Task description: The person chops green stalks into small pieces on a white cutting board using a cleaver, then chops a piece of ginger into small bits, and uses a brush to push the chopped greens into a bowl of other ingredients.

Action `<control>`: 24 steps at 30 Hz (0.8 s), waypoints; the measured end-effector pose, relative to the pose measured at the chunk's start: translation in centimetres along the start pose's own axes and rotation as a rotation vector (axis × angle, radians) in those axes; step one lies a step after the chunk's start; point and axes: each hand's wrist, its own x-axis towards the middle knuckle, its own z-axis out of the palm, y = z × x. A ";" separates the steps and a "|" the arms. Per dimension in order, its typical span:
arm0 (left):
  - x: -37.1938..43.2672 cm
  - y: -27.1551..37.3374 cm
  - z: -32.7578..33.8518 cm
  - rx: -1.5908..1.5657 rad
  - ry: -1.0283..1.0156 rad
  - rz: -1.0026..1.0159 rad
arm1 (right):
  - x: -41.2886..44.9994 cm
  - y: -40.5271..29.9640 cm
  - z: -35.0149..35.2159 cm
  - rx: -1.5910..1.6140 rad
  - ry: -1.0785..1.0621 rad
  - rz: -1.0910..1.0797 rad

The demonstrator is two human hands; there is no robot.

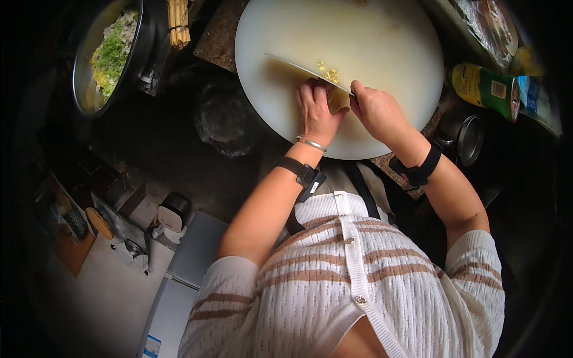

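Observation:
A round white cutting board (385, 40) lies before me. My right hand (380, 109) grips the handle of a kitchen knife (291, 63), whose long blade points to the left across the board. Just behind the blade, my left hand (317, 109) holds a pale yellow piece of food (335, 100), probably ginger, down on the board with bent fingers. Much of that piece is hidden by the fingers. Small yellow chopped bits (331, 75) lie on the far side of the blade, close against it.
At the upper left stands a metal bowl (80, 85) with chopped green, yellow and whitish food. A bundle of wooden sticks (178, 22) is near it. Right of the board are a green and yellow container (485, 89) and a metal cup (470, 138). Plastic wrapping (226, 121) shows at left.

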 end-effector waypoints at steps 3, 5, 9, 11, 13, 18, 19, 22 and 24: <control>0.9 -1.2 0.5 -0.023 0.081 0.019 | 1.3 -0.5 -1.1 0.023 -0.049 0.034; 0.3 -1.8 0.5 -0.048 0.124 0.043 | 1.2 -1.5 -1.8 0.014 -0.068 0.014; 0.0 -1.0 -0.1 -0.046 0.079 0.097 | 0.3 -0.9 0.1 0.018 -0.009 0.062; 0.1 -1.2 -0.3 -0.025 0.070 0.112 | 0.6 -0.8 -0.2 0.055 -0.032 0.059; 0.2 -1.9 -0.9 -0.017 0.058 0.149 | 0.6 -1.9 -1.2 0.039 -0.051 0.065; 0.3 -2.0 -1.0 -0.005 0.088 0.203 | 0.3 -2.0 0.2 0.089 -0.016 0.092; 0.5 -2.2 -1.0 -0.006 0.090 0.205 | 0.6 -1.8 0.3 0.087 -0.014 0.092; 0.7 -2.7 -1.1 -0.011 0.105 0.219 | 1.3 -2.4 -0.8 0.071 -0.059 0.079; 0.6 -2.5 -1.1 -0.005 0.096 0.224 | 0.7 -2.5 0.7 0.064 -0.044 0.118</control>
